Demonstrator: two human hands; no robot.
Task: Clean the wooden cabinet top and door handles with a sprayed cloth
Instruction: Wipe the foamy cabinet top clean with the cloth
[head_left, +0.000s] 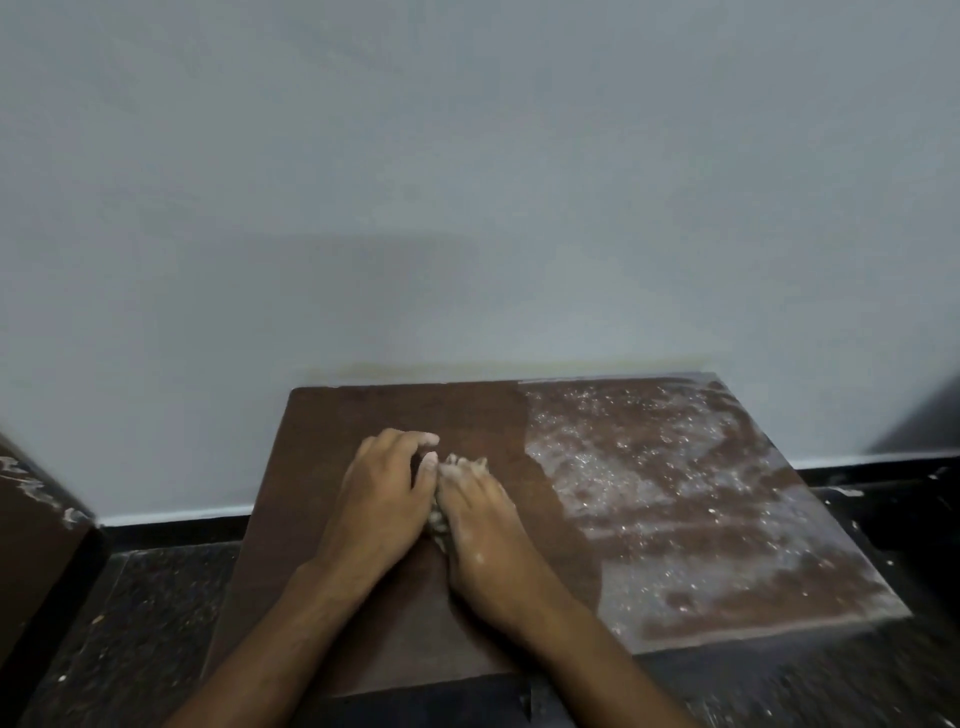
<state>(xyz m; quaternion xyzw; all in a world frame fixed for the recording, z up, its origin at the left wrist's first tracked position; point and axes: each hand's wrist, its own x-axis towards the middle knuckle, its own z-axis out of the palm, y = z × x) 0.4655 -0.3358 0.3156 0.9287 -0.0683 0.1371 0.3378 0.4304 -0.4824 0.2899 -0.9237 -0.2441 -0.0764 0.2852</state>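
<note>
Together, both hands' fingers (470, 470) clutch crumpled cloth (438, 517) on half-foamy brown cabinet top (675, 493).

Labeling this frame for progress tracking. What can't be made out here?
Head view only:
- Cloth: a sliver shows between the left hand and right hand; the rest is hidden under them.
- Door handles: out of view, below the cabinet top.
- Spray bottle: not in frame.
- Brown furniture at left: cut off by the edge.

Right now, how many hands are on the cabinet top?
2. The left hand and the right hand rest side by side on the wiped left part of the cabinet top, with a cloth barely showing between them.
</note>
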